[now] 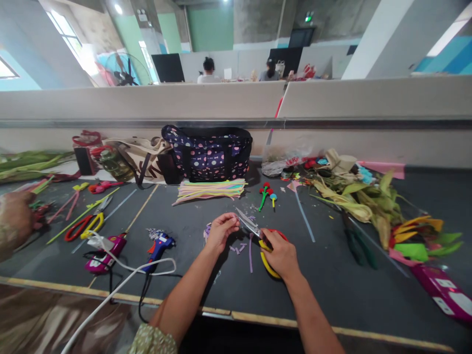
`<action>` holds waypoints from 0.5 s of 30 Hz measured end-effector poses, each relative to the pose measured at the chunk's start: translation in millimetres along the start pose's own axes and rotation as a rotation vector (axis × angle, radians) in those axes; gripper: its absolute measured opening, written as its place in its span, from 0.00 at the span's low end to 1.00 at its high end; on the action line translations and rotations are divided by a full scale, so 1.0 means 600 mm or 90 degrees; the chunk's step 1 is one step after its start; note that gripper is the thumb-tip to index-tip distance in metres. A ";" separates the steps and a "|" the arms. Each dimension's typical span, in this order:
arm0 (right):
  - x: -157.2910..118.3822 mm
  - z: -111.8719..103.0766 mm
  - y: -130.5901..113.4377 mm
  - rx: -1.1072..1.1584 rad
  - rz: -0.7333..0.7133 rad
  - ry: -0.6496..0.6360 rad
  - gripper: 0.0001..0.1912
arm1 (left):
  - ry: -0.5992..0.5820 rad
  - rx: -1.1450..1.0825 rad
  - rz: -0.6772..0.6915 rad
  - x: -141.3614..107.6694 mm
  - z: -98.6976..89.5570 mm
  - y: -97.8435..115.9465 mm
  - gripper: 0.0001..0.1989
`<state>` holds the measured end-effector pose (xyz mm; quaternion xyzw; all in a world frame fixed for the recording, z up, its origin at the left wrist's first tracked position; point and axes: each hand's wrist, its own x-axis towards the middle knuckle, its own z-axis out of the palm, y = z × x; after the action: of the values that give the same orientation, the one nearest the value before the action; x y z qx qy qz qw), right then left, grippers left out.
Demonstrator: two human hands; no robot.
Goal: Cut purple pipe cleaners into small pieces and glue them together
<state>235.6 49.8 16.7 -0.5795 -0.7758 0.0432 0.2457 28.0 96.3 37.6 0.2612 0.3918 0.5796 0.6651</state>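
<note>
My right hand (pixel 282 253) is closed round the handles of scissors (pixel 248 225) with red and yellow grips; their blades point up and left toward my other hand. The fingertips of my left hand (pixel 222 231) are pinched together beside the blades, and what they hold is too small to make out. On the dark table (pixel 236 290) below the blades lie short purple pieces (pixel 240 248) and a longer purple strip (pixel 251 253). Another purple item (pixel 207 232) is partly hidden behind my left hand.
Pipe cleaners (pixel 210 191) lie before a patterned bag (pixel 212 155). Left are a blue glue gun (pixel 158 248), a magenta device (pixel 105 255), other scissors (pixel 86 223) and another person's hand (pixel 16 216). Right are dried husks (pixel 357 199) and green-handled pliers (pixel 357 241).
</note>
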 end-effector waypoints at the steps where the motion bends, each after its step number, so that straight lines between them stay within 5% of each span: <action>1: 0.000 0.001 0.000 -0.004 -0.004 -0.003 0.21 | 0.002 -0.001 0.001 0.000 0.000 0.000 0.17; 15: -0.002 0.011 0.002 -0.045 -0.031 -0.011 0.21 | 0.010 0.020 0.017 -0.001 0.000 -0.001 0.14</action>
<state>233.7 50.7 10.0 -0.5683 -0.7929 0.0151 0.2193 28.0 95.4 37.4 0.2723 0.4029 0.5841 0.6499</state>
